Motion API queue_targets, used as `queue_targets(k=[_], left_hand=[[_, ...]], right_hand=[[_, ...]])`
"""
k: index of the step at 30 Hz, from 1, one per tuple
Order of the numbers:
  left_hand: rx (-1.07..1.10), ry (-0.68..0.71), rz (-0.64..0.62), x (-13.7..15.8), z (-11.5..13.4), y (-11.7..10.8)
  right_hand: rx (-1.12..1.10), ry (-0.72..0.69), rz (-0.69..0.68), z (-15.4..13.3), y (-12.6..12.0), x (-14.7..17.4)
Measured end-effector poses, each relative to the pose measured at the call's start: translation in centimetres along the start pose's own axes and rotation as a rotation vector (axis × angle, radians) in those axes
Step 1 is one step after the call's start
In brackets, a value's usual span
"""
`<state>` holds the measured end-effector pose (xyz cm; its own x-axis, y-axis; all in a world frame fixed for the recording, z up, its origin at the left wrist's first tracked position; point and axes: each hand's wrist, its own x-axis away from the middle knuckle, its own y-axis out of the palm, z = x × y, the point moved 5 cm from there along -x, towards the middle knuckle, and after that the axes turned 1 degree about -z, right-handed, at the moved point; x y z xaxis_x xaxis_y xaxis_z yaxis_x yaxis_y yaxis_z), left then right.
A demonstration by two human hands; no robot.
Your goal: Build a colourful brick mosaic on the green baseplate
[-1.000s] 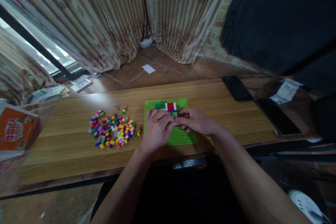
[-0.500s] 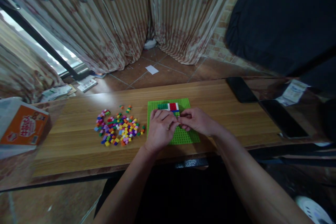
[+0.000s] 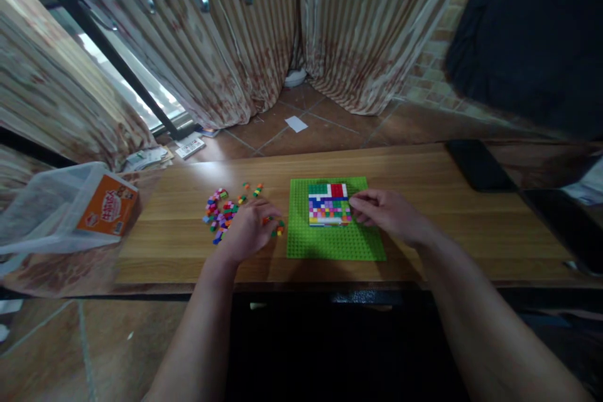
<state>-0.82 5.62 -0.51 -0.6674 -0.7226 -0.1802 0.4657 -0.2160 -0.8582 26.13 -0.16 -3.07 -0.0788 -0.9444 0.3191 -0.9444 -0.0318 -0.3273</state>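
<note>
On the green baseplate (image 3: 301,245) sits a square build of toy bricks (image 3: 328,206), with green, white and red on top and mixed colours below. My right hand (image 3: 384,210) is at the build's right edge, thumb and fingers drawn together; what they hold, if anything, is too small to make out. Over the right part of the loose brick pile (image 3: 219,213) hovers my left hand (image 3: 252,226), fingers bent downward and the thumb apart from them. That hand covers much of the pile, and nothing shows in its grasp.
A clear plastic box (image 3: 61,201) with an orange label stands at the left end of the wooden table (image 3: 164,251). Two dark phone-like slabs lie at the right, the nearer to the back being a black one (image 3: 483,166). Curtains (image 3: 254,44) hang beyond the table.
My left hand has moved left from the brick build to the loose pile, uncovering the build. My right hand stays by the build's right side. The view has turned left.
</note>
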Motion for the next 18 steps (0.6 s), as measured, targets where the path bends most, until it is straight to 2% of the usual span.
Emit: queue_targets(k=[4, 10, 14, 18], left_hand=[[-0.123, 0.024, -0.068, -0.1, 0.2, 1.1], [-0.138, 0.027, -0.133, -0.1, 0.1, 1.7], [-0.155, 0.023, -0.096, -0.3, -0.1, 1.5], [-0.034, 0.028, 0.008, -0.6, 0.8, 0.8]], right_hand=[[0.000, -0.016, -0.023, -0.1, 0.6, -0.1], [0.014, -0.040, -0.023, -0.3, 0.5, -0.1], [0.020, -0.047, -0.011, -0.1, 0.4, -0.2], [0.003, -0.058, -0.001, 0.1, 0.2, -0.3]])
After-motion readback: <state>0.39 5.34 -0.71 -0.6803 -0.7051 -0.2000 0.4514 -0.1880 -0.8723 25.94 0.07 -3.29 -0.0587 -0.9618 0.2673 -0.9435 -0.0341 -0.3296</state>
